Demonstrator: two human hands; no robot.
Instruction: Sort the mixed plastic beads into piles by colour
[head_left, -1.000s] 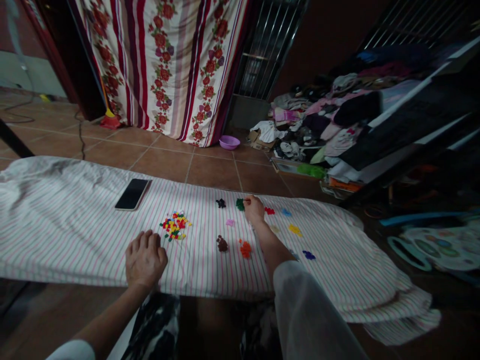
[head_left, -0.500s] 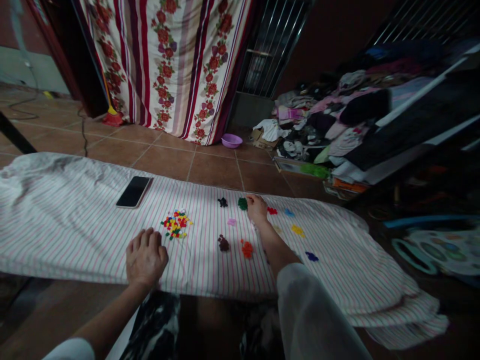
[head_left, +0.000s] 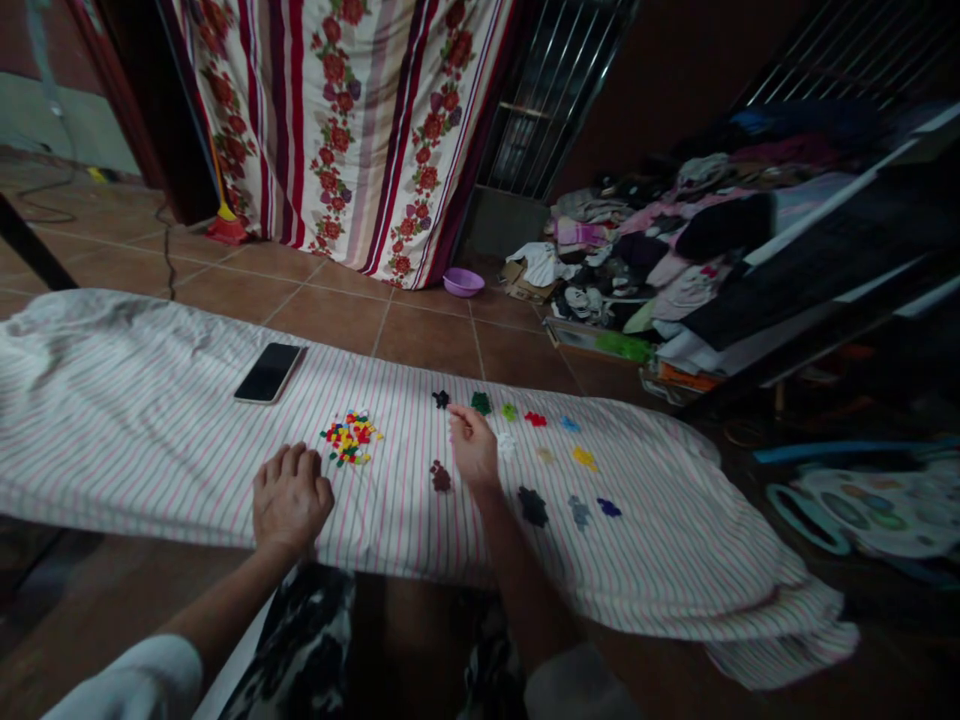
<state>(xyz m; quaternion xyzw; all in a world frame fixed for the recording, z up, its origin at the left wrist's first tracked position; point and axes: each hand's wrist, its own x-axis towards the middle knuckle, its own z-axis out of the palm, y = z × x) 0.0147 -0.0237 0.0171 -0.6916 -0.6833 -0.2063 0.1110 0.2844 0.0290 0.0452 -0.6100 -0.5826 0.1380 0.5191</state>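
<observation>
My left hand rests palm down on the striped cloth, its fingers lying loosely apart. Just beyond its fingertips is a heap of mixed small coloured pieces, mostly red, yellow, white and green. My right hand hovers over the sorted piles, fingers loosely bent and somewhat apart, with no piece visible in them. Its fingertips are just below the black pile and left of the dark green pile. The brown pile sits below. My right hand and forearm hide the orange pile; the pink one is mostly covered.
Further right are light green, red, blue, yellow, dark grey, grey and navy piles. A phone lies at left. Beyond stand a purple basin and heaped clothes.
My right hand has moved left from beside the dark green pile, uncovering the light green, white and grey piles and covering the orange one. My left hand stays put.
</observation>
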